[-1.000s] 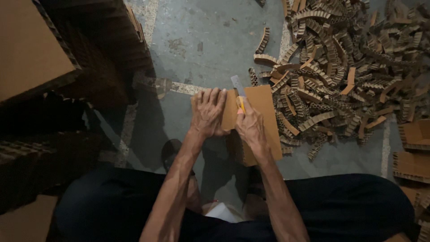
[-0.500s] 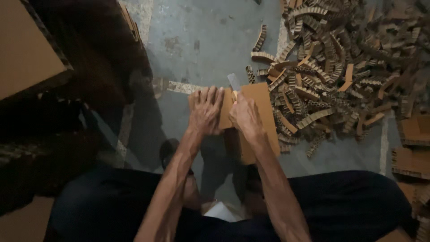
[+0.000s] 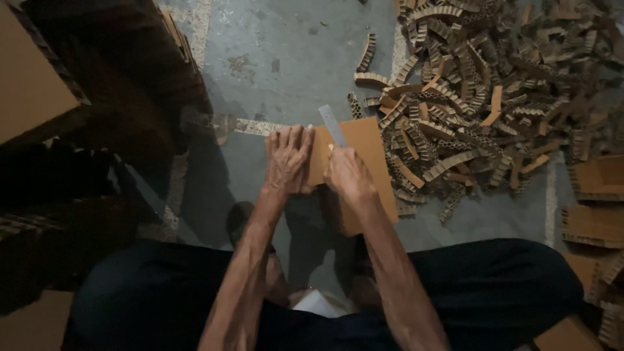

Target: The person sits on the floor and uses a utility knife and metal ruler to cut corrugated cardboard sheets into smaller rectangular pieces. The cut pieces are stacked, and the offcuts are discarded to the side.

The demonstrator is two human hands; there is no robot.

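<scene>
Brown corrugated cardboard sheet (image 3: pixel 367 170) lying flat on the grey concrete floor (image 3: pixel 286 58), just in front of the knees, near the middle of the view. Left hand (image 3: pixel 288 159) spread flat on the sheet's left edge, fingers extended, pinning it down. Right hand (image 3: pixel 346 174) curled tight around a cutter's handle, with the flat metal blade (image 3: pixel 332 125) jutting away toward the far side across the sheet's top. Probably mid-cut, slicing a strip off the sheet; how deep the edge sits cannot be told under the knuckles. Next move likely calling for a steady draw of the blade along the line, with left fingers kept well away from its path and pressure held so the sheet does not slide. To the right and far right, a big heap of cut cardboard strips (image 3: pixel 481 97), some touching the sheet's right edge. Stacked cardboard boxes (image 3: pixel 39 84) in shadow at far left. More cardboard pieces (image 3: pixel 595 195) at the right edge.
</scene>
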